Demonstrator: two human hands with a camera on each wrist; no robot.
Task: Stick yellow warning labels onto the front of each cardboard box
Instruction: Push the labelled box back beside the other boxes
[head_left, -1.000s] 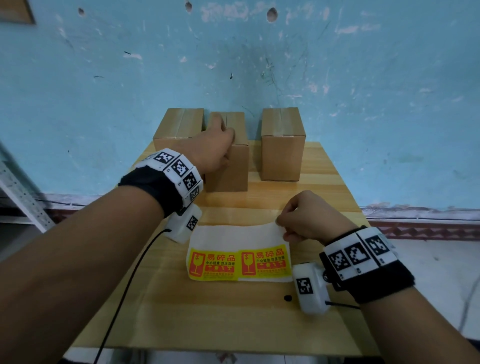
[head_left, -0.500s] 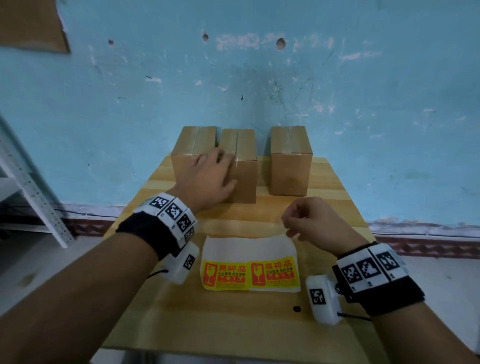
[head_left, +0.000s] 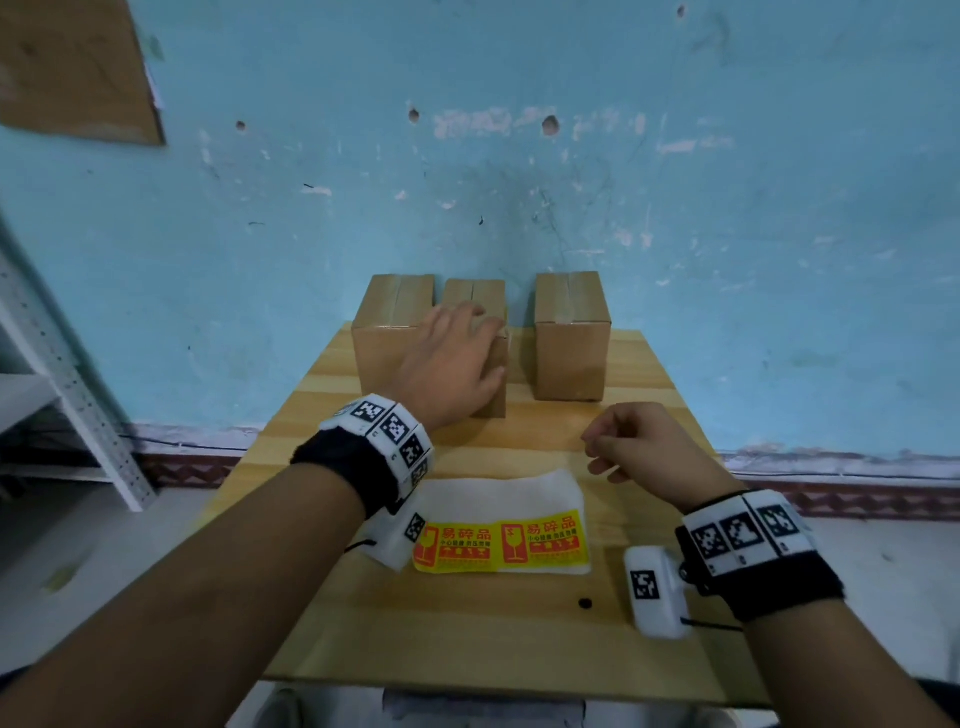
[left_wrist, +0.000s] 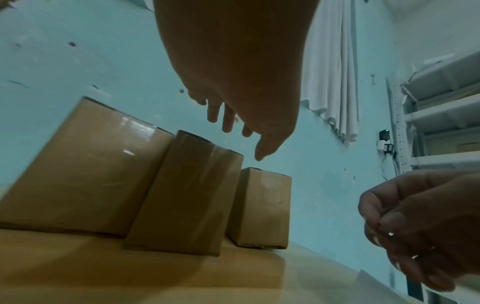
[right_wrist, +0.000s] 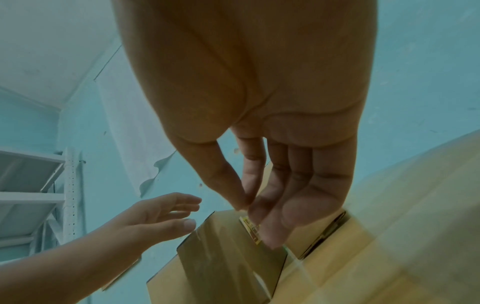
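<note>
Beside middle box (head_left: 493, 374): left hand (head_left: 452, 364) loose above; right hand (head_left: 641, 449) pinching peeled label (right_wrist: 250, 226); press flat, centred on front.

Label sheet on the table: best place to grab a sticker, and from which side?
Judging by its pose, take the right-hand yellow label at its right corner, near the label sheet's right edge, coming from the right with the right hand. The sheet lies flat, so peel the corner up with a fingertip pinch rather than a whole-hand grasp.
</note>
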